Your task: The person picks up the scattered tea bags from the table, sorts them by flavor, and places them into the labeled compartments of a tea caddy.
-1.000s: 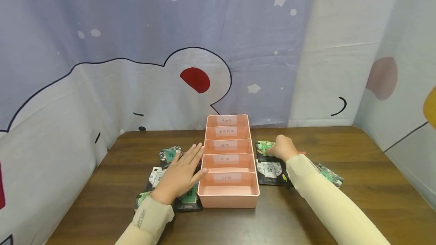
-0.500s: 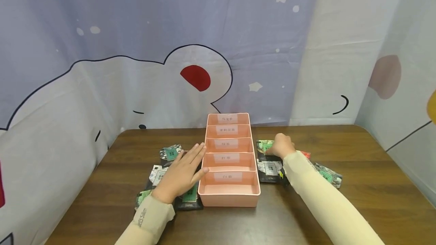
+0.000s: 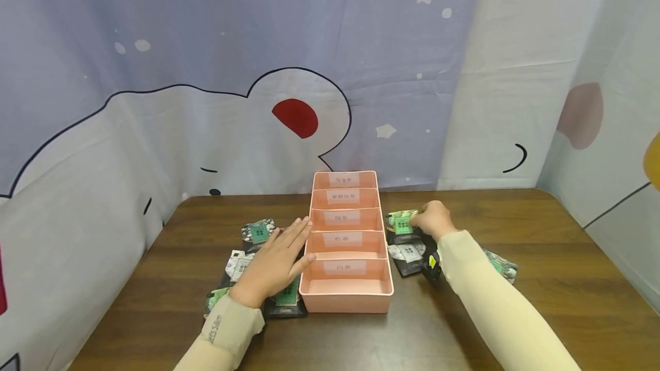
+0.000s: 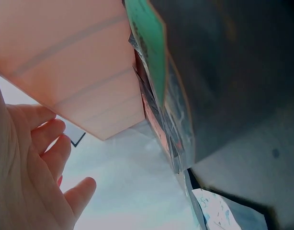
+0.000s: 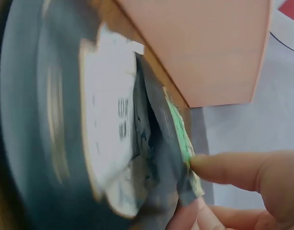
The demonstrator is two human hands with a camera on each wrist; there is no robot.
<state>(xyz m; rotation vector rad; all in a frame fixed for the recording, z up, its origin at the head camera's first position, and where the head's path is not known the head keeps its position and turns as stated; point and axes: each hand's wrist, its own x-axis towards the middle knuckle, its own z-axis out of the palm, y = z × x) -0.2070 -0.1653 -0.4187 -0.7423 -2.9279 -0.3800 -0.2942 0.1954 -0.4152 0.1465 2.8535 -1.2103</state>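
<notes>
A long pink box (image 3: 346, 304) with several labelled compartments stands mid-table. My left hand (image 3: 273, 268) lies with straight fingers along its left rim, above several dark tea packets. Close under that hand is a green-labelled packet (image 3: 286, 296); the left wrist view shows its green label (image 4: 152, 48) beside the box wall. Right of the box, my right hand (image 3: 434, 220) pinches the edge of a black tea packet with a green label (image 3: 402, 223), thumb and fingers on either side of it in the right wrist view. A white-labelled packet (image 3: 407, 252) lies just in front of it.
More packets lie on the left, among them a patterned one (image 3: 258, 232) and a white-labelled one (image 3: 238, 265). Beside my right sleeve are a dark packet with a yellow mark (image 3: 432, 262) and a green-labelled one (image 3: 500, 265). A printed curtain (image 3: 232, 44) hangs behind the table.
My right hand has shifted slightly right, and the green-labelled packet at its fingers has tilted. The white-labelled packet in front has turned. My left hand stays in place.
</notes>
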